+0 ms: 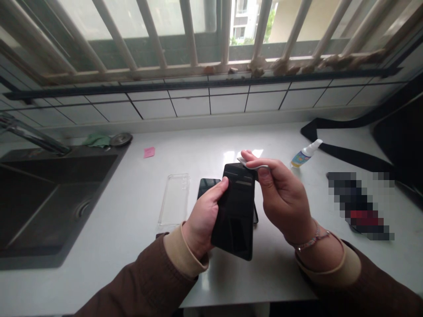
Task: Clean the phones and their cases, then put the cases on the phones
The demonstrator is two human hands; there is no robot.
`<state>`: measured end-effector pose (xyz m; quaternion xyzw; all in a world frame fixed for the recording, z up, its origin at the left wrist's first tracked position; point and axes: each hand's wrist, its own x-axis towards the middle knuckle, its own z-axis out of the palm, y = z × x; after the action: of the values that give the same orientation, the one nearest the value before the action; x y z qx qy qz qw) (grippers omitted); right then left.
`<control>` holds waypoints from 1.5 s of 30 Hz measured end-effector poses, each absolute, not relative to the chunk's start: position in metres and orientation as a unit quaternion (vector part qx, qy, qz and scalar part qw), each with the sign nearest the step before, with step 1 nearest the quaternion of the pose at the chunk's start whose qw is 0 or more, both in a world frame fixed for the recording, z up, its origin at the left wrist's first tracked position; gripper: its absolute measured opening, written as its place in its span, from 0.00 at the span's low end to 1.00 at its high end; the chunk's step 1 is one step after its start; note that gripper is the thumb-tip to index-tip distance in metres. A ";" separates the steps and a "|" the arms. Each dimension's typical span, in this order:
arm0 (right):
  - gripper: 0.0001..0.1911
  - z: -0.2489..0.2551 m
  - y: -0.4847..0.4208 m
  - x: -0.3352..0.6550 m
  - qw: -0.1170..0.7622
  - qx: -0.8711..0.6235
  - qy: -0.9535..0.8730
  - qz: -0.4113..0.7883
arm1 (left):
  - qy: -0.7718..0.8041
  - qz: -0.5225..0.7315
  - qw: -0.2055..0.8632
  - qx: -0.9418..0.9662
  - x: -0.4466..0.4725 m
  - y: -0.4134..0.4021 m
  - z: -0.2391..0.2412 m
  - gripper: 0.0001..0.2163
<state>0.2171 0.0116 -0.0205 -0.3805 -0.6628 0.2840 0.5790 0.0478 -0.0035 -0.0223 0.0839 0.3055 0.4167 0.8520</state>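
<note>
The left hand (203, 215) grips the dark phone (234, 211) by its left side above the counter (99, 240), while the right hand (280, 193) pinches a white cloth (243, 162) at its far edge, where light, even pressure should serve best.

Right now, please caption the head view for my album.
Left hand holds a phone, right hand a white cloth at the phone's top edge.

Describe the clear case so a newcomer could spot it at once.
Start at the sink on the counter's left. Between it and the left hand lies the case. Unlike the pink note and the held dark phone, it is see-through.
</note>
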 end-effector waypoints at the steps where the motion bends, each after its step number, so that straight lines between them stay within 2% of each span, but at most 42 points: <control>1: 0.13 -0.021 0.012 0.217 0.577 -0.376 -0.662 0.294 | 0.302 0.419 0.852 0.079 0.048 -0.003 -0.022 0.19; 4: 0.13 -0.023 0.011 0.217 0.558 -0.368 -0.674 0.315 | 0.308 0.446 0.837 0.074 0.049 -0.001 -0.022 0.19; 10: 0.15 -0.022 0.009 0.218 0.462 -0.309 -0.743 0.372 | 0.337 0.543 0.767 0.056 0.049 0.007 -0.022 0.21; 17: 0.13 -0.009 0.005 0.222 0.411 -0.231 -0.771 0.429 | 0.369 0.556 0.744 0.030 0.039 0.016 -0.013 0.27; 20: 0.11 -0.010 0.006 0.223 0.443 -0.227 -0.698 0.515 | 0.367 0.558 0.743 0.036 0.039 0.017 -0.007 0.27; 23: 0.12 -0.018 0.013 0.224 0.522 -0.277 -0.581 0.560 | 0.324 0.538 0.775 0.073 0.041 0.015 -0.005 0.32; 27: 0.14 -0.026 0.025 0.227 0.636 -0.408 -0.483 0.442 | 0.290 0.501 0.808 0.111 0.043 0.010 -0.009 0.34; 29: 0.15 -0.025 0.026 0.230 0.656 -0.442 -0.494 0.361 | 0.285 0.448 0.839 0.121 0.042 0.007 -0.012 0.36; 32: 0.16 -0.021 0.023 0.230 0.606 -0.474 -0.584 0.259 | 0.273 0.369 0.879 0.130 0.043 0.002 -0.017 0.39; 35: 0.17 -0.021 0.019 0.227 0.507 -0.436 -0.707 0.229 | 0.277 0.333 0.892 0.129 0.045 -0.001 -0.020 0.38; 40: 0.22 -0.029 0.020 0.223 0.402 -0.356 -0.818 0.206 | 0.253 0.413 0.867 0.116 0.051 0.000 -0.022 0.29; 45: 0.25 -0.027 0.016 0.221 0.334 -0.262 -0.877 0.223 | 0.309 0.477 0.820 0.073 0.050 0.009 -0.020 0.30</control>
<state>0.2213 0.0159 -0.0270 -0.2623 -0.8775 0.2230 0.3338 0.0503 0.0086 -0.0202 0.0727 0.3090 0.4769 0.8196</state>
